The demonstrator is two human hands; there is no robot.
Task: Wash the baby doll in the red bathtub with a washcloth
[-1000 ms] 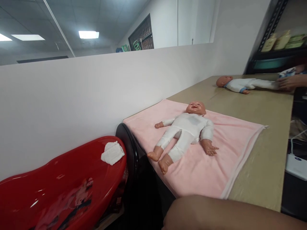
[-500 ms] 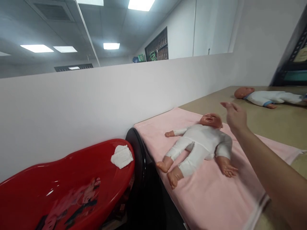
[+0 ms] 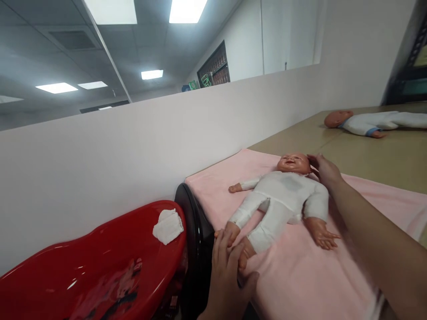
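A baby doll (image 3: 283, 195) in a white bodysuit lies on its back on a pink towel (image 3: 300, 266) spread over the tan tabletop. My left hand (image 3: 228, 271) comes up from below and closes its fingers over the doll's feet. My right hand (image 3: 323, 170) reaches along the doll's far side and touches the side of its head, fingers curved against it.
A red plastic baby tub (image 3: 100, 262) stands at the lower left with a folded white cloth (image 3: 167, 226) on its rim. A black round edge (image 3: 195, 231) sits between tub and table. A second doll (image 3: 367, 122) lies farther along the tabletop (image 3: 373, 155). A white partition runs behind.
My right hand dropped from mid-air to the doll's head. My left hand came into view and took hold of the doll's feet. The other person's hand has left the view.
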